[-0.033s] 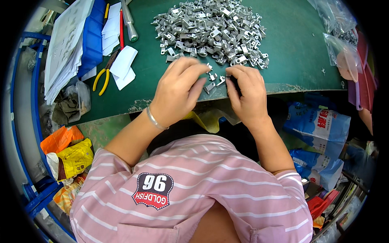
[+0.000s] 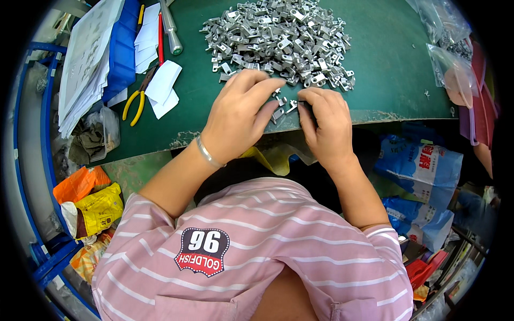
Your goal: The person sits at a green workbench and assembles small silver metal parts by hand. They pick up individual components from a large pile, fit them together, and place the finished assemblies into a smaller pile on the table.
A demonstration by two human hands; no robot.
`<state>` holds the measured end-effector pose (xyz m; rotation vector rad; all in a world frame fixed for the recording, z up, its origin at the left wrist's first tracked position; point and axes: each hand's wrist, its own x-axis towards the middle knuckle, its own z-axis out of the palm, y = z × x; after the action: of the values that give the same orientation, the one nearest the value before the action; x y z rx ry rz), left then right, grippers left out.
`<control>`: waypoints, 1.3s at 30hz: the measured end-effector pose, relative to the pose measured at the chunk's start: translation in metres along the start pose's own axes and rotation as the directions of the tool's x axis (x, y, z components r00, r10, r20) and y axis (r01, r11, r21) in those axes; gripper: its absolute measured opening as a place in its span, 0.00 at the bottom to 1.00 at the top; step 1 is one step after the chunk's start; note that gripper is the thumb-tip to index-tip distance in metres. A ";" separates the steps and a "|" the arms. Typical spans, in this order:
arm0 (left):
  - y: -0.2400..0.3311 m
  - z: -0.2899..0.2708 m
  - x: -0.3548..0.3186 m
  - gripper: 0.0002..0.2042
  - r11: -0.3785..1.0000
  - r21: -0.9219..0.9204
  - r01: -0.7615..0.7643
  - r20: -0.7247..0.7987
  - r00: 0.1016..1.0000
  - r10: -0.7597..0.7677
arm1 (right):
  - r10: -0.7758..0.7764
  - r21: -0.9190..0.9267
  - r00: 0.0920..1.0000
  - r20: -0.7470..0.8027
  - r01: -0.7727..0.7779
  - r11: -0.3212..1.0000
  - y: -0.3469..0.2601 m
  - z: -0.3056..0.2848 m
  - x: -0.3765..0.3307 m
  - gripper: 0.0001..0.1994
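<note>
Hands meet at the near edge of a green surface (image 2: 375,80), both palms down and fingers curled over a few small silver metal parts (image 2: 281,107) that lie loose between them. The left hand (image 2: 238,115) rests with its fingers stretched toward the right, fingertips touching or just above those loose parts, and a thin metal bracelet (image 2: 208,152) circles its wrist. The right hand (image 2: 326,125) has its fingers bent tightly at the surface edge and seems to pinch a small dark piece (image 2: 302,105) against its fingertips, though what exactly it grips is too small to tell. Just beyond both hands, farther up the surface, spreads a large heap of the same silver metal parts (image 2: 278,37), its near edge almost touching the left hand's fingertips. To the left of the heap lie white paper slips (image 2: 163,88), yellow-handled pliers (image 2: 134,104), a red pen (image 2: 160,37) and a metal cylindrical tool (image 2: 170,29); a blue bin (image 2: 122,51) and a stack of printed sheets (image 2: 83,59) sit at the far left edge. Clear plastic bags (image 2: 450,59) lie at the surface's right side. Below the surface edge, blue and white printed sacks (image 2: 423,166) sit to the right, and orange and yellow bags (image 2: 88,200) to the left.
</note>
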<state>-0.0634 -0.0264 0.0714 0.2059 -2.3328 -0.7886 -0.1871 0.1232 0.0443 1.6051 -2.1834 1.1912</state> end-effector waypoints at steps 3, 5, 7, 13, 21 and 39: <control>-0.014 0.007 0.004 0.10 0.999 0.040 0.009 0.106 0.994 -0.013 | -0.027 0.006 0.997 -0.072 0.028 1.000 0.002 -0.002 -0.005 0.13; -0.018 0.005 0.004 0.10 1.000 -0.008 0.029 0.129 0.991 -0.027 | -0.075 0.024 0.993 -0.089 0.077 0.997 0.005 -0.005 -0.007 0.13; -0.010 0.000 0.001 0.08 0.971 -0.119 0.207 0.097 0.976 -0.196 | -0.154 0.039 0.987 -0.048 0.156 0.987 0.006 -0.007 -0.008 0.13; -0.012 -0.010 -0.025 0.08 1.000 -0.023 -0.021 0.080 0.997 0.022 | -0.088 0.133 0.992 -0.093 0.100 0.986 -0.003 0.006 0.002 0.13; -0.009 -0.026 -0.033 0.09 1.000 -0.014 -0.008 0.106 0.994 0.009 | -0.214 0.074 0.973 -0.083 0.220 0.973 -0.002 0.016 0.014 0.12; -0.005 -0.007 -0.028 0.15 0.993 -0.039 0.109 0.218 0.971 -0.098 | 0.035 0.087 0.996 -0.088 -0.027 0.996 -0.007 0.011 -0.002 0.10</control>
<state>-0.0378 -0.0239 0.0573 0.2320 -2.5186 -0.9625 -0.1765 0.1164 0.0389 1.5230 -2.1368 1.3552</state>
